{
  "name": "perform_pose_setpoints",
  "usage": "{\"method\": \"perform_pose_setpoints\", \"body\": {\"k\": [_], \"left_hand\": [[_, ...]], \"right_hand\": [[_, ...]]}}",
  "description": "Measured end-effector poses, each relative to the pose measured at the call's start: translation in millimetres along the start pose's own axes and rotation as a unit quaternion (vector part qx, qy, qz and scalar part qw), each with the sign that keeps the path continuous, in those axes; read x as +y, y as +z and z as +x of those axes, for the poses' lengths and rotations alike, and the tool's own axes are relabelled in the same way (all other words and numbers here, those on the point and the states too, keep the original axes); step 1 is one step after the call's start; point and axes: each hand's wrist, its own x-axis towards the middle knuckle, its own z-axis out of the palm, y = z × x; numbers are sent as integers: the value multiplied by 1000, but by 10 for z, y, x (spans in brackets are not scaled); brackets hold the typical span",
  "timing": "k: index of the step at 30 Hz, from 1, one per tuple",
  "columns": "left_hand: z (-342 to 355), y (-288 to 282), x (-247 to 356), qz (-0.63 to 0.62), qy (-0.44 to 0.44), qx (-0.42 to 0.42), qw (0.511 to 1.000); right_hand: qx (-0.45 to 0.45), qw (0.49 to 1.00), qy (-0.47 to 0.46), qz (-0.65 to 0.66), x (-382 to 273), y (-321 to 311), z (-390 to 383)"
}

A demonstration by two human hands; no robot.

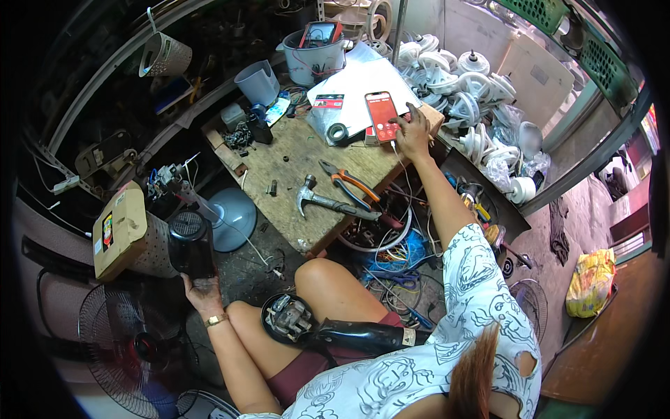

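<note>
My left hand (201, 292) grips a black rounded housing (190, 241) beside a cardboard box (118, 230). My right hand (412, 131) reaches over a phone (381, 112) with a red screen and a white cable; its fingers are apart at the screen's right edge. Across my lap rests a fan motor (287, 320) in a round black shell on a black stand (363, 335). On the wooden table (258, 174) lie a claw hammer (317, 199), orange-handled pliers (342, 181), a tape roll (338, 133) and small metal parts.
Stacked white fan parts (474, 91) fill the right rack. A bucket of wires (370, 237) and tools sit below the table. A grey round base (230, 218) stands left of it. A wire fan guard (112, 335) is at lower left, a yellow sack (590, 286) on the right floor.
</note>
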Motion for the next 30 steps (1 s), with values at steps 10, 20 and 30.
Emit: {"method": "perform_pose_setpoints", "body": {"k": [10,20,30], "left_hand": [[9,226,-121,-15,4,92,996],[-28,283,-281,39,-44,-3,998],[-75,276,-217,27,-35,-10,999]], "right_hand": [[114,990,-39,78,-429,-129,-46],[-100,958,-215,160,-2303,292,-364],[-161,949,-162,217,-2886,616,-488]]}}
